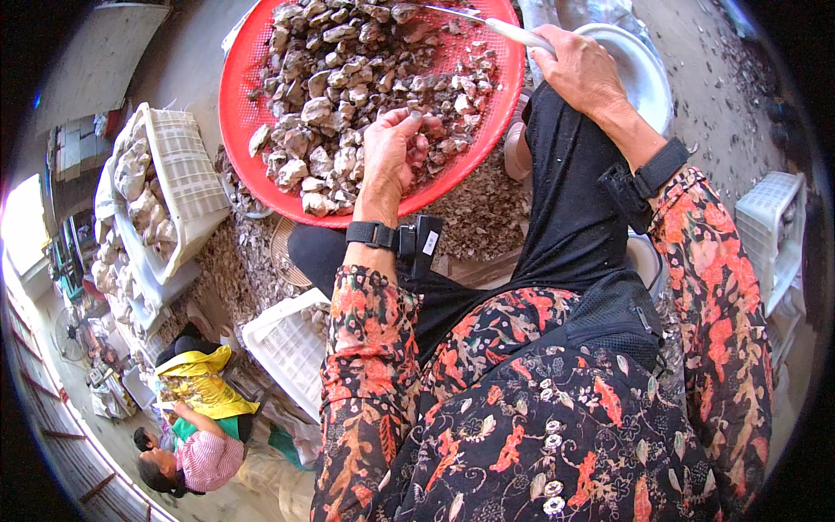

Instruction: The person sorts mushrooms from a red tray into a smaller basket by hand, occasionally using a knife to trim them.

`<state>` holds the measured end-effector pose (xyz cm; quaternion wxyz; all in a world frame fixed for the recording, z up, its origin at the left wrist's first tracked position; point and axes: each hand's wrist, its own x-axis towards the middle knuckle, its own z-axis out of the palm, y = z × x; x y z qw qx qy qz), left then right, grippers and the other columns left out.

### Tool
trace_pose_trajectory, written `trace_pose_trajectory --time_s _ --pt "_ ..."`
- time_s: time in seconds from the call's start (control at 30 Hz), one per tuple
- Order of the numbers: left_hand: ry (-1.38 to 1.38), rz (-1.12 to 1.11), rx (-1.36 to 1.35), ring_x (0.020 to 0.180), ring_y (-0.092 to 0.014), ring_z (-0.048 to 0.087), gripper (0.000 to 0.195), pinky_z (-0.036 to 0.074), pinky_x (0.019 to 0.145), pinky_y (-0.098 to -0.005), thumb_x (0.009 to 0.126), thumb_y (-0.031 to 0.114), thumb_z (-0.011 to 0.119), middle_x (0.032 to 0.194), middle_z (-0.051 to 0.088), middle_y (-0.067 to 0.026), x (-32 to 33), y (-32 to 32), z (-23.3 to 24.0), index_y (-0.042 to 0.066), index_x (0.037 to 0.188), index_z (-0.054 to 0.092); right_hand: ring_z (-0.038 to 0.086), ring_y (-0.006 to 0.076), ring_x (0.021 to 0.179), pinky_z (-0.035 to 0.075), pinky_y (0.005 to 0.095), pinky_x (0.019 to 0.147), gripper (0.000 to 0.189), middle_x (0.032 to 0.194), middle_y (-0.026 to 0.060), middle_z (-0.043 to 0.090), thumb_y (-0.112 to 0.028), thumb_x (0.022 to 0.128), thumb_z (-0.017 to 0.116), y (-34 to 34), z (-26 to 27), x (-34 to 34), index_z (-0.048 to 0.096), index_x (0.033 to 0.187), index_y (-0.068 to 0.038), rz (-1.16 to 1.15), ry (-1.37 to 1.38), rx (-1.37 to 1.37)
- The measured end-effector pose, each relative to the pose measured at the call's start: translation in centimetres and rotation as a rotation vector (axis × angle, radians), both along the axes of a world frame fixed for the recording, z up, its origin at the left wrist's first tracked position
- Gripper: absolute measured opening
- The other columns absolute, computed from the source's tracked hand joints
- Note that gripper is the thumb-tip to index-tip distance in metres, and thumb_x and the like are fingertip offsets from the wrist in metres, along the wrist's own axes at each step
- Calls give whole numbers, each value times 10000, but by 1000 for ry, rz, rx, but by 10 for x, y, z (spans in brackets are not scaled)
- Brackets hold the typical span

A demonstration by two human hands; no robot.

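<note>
A shallow red plastic basket point(229, 140) with a mesh bottom lies before me, tilted in the view. Rough, irregular brown-and-pale lumps point(319, 111) fill much of it, perhaps fungi or root pieces. Smaller trimmed bits point(464, 104) are gathered toward its right side. My left hand point(393, 149) is over the near part of the basket, its fingers curled together; whether a piece sits between them is hidden. In my right hand point(580, 70), beside the basket's right rim, is a knife point(518, 32) with a pale handle, its thin blade pointing left over the lumps.
A white basin point(636, 72) stands right of my right hand. White plastic crates point(189, 176) with pale lumps are at left, another crate point(287, 346) beside my left arm, and more point(770, 235) at far right. Dark scraps point(479, 218) litter the floor. A person point(202, 450) sits lower left.
</note>
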<state>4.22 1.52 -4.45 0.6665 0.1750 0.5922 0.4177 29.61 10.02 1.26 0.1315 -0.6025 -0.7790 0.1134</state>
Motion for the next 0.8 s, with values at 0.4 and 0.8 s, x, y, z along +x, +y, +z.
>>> trace_pose_trajectory --time_s 0.4,0.8 --pt "-186 378 108 659 -174 634 116 516 520 -258 867 -16 540 853 662 -136 -23 -10 12 32 972 535 639 388 853 511 472 756 288 913 191 659 -304 873 537 -1 1 -2 584 1106 -142 51 -24 -11" --pt "373 -104 583 815 -154 646 378 506 664 -243 865 147 612 970 657 -113 32 32 106 -64 1170 537 644 381 832 503 487 736 262 883 194 662 -295 871 523 -7 9 5 614 1030 -108 7 57 -20"
